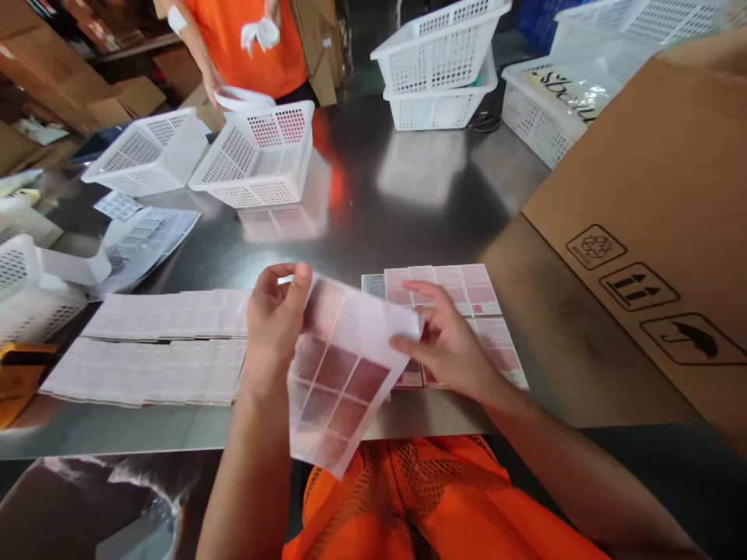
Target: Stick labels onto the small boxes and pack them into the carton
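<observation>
Two hands' fingers (290,289) clamped on one translucent sticker sheet (344,365), left at top edge, right at side.

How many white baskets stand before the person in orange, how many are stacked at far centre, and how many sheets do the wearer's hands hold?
Baskets before the person in orange: 2
Stacked baskets: 2
Sheet held by left hand and right hand: 1
Total: 5

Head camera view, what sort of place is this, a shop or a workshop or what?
Most likely a packing or sorting room in a warehouse. A steel worktable holds white plastic baskets, a large cardboard carton stands at the right, and both hands, left hand and right hand, hold a sheet of pink labels.
</observation>
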Tool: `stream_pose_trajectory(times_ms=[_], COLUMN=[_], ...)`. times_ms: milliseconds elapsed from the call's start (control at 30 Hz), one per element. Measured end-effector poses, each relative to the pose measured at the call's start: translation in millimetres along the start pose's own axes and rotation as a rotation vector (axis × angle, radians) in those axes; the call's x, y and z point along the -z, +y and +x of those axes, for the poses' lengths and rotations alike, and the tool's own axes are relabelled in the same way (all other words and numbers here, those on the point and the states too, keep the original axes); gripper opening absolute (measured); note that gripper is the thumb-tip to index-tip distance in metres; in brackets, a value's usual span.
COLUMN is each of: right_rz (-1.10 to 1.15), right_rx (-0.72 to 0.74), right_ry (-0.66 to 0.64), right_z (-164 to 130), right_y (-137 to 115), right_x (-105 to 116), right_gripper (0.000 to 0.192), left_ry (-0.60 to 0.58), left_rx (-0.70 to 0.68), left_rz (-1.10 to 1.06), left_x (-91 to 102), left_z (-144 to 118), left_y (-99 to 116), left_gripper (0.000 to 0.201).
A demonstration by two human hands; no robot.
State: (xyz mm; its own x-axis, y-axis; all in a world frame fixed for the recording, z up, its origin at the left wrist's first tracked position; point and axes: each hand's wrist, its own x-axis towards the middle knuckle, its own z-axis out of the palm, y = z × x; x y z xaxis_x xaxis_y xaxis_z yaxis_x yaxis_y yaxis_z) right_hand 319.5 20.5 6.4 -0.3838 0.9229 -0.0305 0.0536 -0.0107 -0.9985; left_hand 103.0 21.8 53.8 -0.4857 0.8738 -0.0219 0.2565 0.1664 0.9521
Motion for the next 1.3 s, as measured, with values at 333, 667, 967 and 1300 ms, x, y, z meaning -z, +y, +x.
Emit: stream_pose_trajectory(times_ms=[333, 667, 967, 1300], right_rz=[-0.463, -0.682, -0.407, 0.023], right_rx=[0.458, 0.541, 0.512, 0.326], right_ry=[0.475, 0.469, 0.473, 0.468], right_z=[-8, -10, -14, -5], right_y=[-19, -25, -28, -12], right_x=[-12, -44, -58, -69], right_gripper=[0.038, 0.049, 0.036, 0.017], left_ry=[-0.604, -0.598, -0.383, -0.414], left_rx=[-0.110, -0.136, -0.232, -0.297], left_rz=[0.080, 0.120, 0.021, -0.063], left_x=[24.9, 30.2, 17.0, 8.3], left_z=[-38, -47, -63, -67], left_y=[-11, 8, 15, 5], left_gripper=[0.028, 0.020, 0.029, 0.033])
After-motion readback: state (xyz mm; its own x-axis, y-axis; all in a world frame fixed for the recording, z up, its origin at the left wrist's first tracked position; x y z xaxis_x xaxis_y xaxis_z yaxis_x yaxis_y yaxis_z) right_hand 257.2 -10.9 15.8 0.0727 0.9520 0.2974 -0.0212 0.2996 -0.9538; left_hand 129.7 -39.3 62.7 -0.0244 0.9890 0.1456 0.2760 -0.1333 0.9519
